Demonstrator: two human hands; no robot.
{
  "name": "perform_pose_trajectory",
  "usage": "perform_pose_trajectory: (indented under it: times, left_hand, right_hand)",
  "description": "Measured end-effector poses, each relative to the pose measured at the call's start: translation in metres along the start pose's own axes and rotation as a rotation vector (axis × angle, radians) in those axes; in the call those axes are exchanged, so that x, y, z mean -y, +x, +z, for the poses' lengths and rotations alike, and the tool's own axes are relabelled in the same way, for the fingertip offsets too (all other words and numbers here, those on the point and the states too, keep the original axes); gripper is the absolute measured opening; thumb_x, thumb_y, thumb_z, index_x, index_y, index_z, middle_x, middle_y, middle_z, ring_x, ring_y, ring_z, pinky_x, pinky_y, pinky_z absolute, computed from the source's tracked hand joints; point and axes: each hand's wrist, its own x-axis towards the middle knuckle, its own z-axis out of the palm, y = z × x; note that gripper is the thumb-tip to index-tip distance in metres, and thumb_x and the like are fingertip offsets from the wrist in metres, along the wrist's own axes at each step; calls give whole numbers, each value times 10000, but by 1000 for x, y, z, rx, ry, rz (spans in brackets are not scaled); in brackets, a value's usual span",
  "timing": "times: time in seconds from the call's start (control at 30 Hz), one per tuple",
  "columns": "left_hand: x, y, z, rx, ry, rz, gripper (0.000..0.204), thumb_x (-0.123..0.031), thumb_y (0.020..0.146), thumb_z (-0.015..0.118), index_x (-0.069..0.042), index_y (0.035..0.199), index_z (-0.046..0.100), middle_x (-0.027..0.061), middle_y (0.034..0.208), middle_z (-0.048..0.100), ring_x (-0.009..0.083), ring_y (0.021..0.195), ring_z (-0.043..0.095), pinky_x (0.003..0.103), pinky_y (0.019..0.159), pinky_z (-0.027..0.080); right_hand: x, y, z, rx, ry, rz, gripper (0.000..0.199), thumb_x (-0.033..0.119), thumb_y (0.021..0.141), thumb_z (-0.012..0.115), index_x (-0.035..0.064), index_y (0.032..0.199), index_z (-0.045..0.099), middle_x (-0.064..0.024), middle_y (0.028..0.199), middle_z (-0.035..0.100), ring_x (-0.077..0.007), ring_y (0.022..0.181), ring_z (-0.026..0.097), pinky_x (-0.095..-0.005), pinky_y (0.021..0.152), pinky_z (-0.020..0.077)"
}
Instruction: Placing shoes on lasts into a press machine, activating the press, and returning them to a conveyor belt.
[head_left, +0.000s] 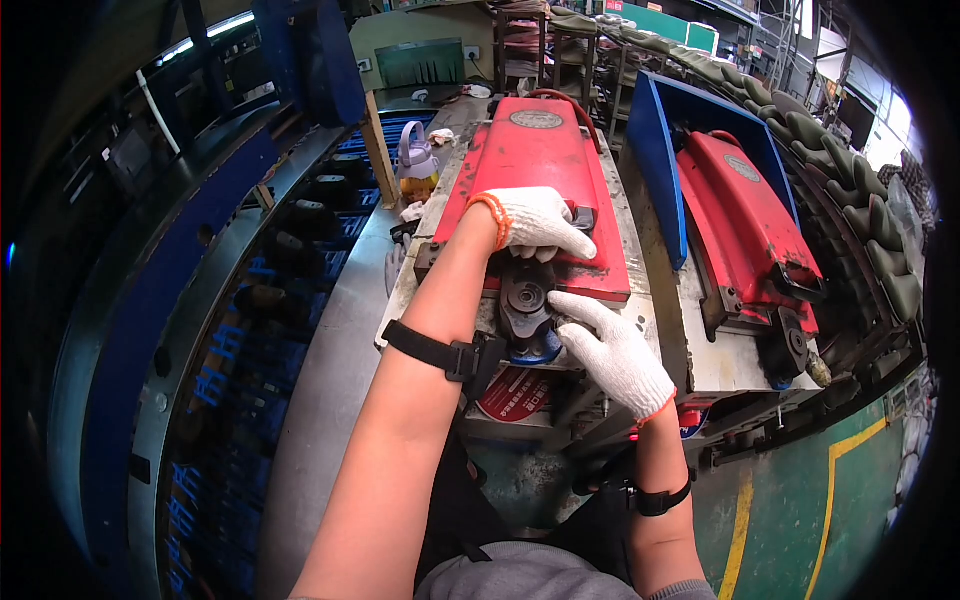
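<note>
Gloves of white knit cover both hands, which are apart from each other. The left hand (540,220) lies over the scuffed red metal cover (520,150), its fingers curled next to a small dark grip (583,218); whether they are closed on it I cannot tell, since the hand itself hides the contact. The right hand (612,352) is loosely spread, its fingertips at the right side of a dark grey block with a round boss (527,296). That block juts out at the near end of the cover, above a blue base (537,350), between the left hand and the person's body.

Pinching looks the chief hazard: should the cover shift or drop, the right fingertips sit close to its near edge and could be caught against the block. A weak left hold could cause that, as could smooth, dirty metal sliding under knit. Loose glove threads might snag on the boss. The left wrist may also block the view of the fingertips, inviting a misjudged touch
</note>
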Motion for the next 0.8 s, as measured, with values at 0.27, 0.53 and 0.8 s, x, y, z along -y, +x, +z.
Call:
perform_pose_trajectory:
  times: [0.27,0.53,0.8]
  left_hand:
    - [2,2,0,-11,31,5,478,-551,816,810,-84,759,722,27,623,640,131,491,548,310,464,414]
    - [0,-1,0,-4,16,7,489,-551,817,807,-80,735,708,29,618,637,132,492,543,314,468,416]
    - [3,2,1,-7,1,14,498,-565,813,809,-87,721,705,27,611,633,131,490,541,314,464,408]
  right_hand:
    - [4,0,-1,31,51,19,462,180,1031,612,14,1462,600,-165,1393,686,-245,1292,640,-369,1126,463]
    - [5,-1,-1,26,35,31,449,183,1033,616,26,1454,613,-150,1394,687,-231,1289,638,-363,1124,462]
    - [3,-1,0,24,59,23,449,184,1034,616,18,1451,612,-148,1389,687,-231,1284,639,-360,1117,464]
